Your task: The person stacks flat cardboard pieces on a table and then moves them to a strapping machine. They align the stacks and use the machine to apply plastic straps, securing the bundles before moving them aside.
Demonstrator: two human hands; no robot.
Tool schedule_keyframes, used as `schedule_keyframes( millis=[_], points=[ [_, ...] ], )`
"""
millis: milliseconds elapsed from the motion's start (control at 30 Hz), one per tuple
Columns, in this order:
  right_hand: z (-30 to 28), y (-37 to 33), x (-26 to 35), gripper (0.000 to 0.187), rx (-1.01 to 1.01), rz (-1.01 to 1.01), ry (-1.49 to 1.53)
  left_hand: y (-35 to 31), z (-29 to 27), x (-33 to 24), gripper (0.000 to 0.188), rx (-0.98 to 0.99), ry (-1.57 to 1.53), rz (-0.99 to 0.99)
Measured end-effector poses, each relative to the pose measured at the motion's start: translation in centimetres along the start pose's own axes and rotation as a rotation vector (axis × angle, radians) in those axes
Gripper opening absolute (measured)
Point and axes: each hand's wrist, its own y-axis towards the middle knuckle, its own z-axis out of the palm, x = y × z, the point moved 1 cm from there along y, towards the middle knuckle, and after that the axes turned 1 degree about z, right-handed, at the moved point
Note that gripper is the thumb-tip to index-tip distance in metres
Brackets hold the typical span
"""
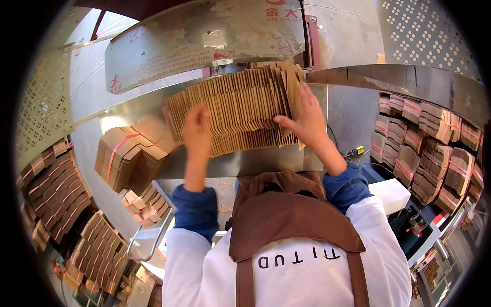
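Note:
A long row of folded brown cardboard pieces [230,110] stands on edge on the metal work surface [245,166], packed close together. My right hand [309,117] lies along the row's right end, fingers stretched out and thumb spread over the top edges. Above the left part of the row is my left hand [197,125], blurred by motion; whether its fingers grip any cardboard I cannot make out. Left of the row sits a bundle of folded cardboard [123,156] tied with a pink strap, its upper right part blurred.
Strapped cardboard bundles are piled on the left [53,192] and on the right [427,148]. A worn metal panel [204,46] rises behind the work surface. A metal bar [399,74] runs out to the right. A tubular metal frame [153,240] stands at the lower left.

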Motion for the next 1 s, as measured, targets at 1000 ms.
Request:
schedule_keyframes(
  millis=[1000],
  points=[
    [-0.5,0.2,0.5,0.090,0.079,0.085,0.168,-2.3,9.9,-10.7,0.031,0.397,0.072,-0.099]
  ],
)
